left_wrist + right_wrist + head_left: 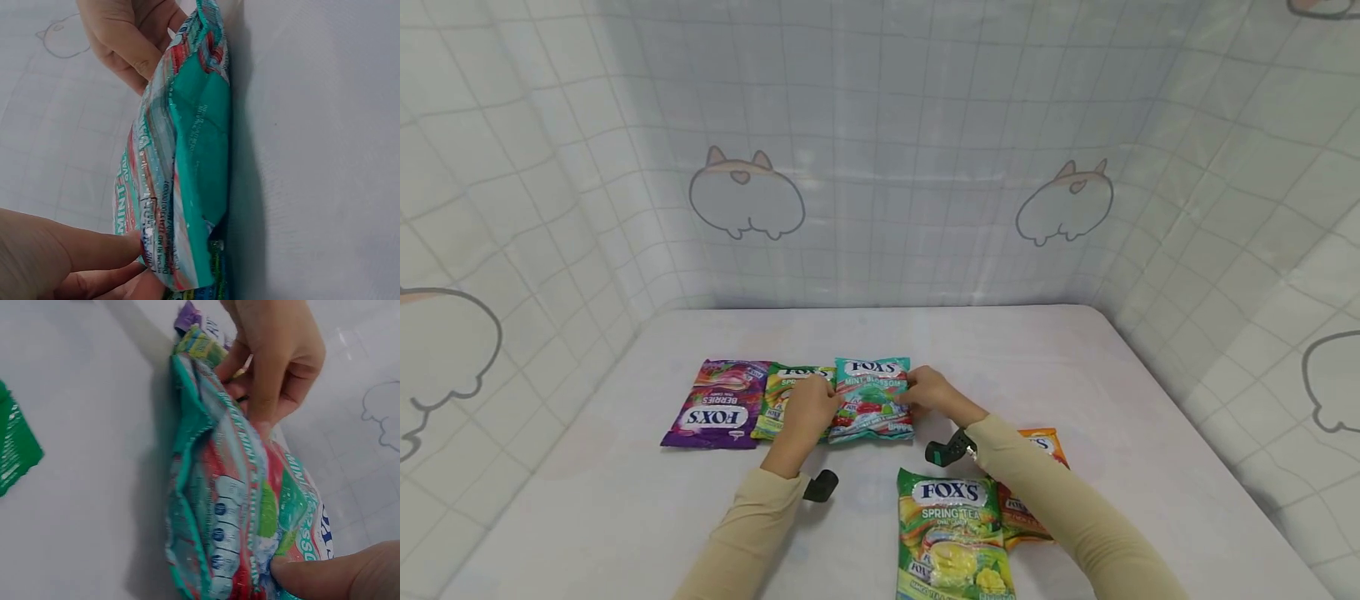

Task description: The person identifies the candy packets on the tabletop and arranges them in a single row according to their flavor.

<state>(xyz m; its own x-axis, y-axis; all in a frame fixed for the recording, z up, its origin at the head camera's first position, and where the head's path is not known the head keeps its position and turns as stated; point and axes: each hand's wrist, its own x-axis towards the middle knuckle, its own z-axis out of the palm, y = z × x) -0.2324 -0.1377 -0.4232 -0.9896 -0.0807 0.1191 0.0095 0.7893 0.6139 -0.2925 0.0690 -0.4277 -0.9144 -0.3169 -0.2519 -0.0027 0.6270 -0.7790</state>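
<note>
Mint Blossom bag (871,402) held at both sides, right end of the row

From my remote seat I have the teal bag on the white bench (587,508), lettering upright in the head view. My left hand (809,408) pinches its left edge, thumb on the printed face; my right hand (931,390) pinches the opposite edge. Left of it in the row I see 2 more: a yellow-green bag (772,407), partly hidden by my left hand, then a purple Berries bag (718,406) with its lettering upside down. I can't tell whether the teal edge overlaps its neighbour. Nearer me, a Spring Tea bag (953,533) lies beside an orange bag (1024,523), which my right sleeve (1067,517) partly covers.
</note>
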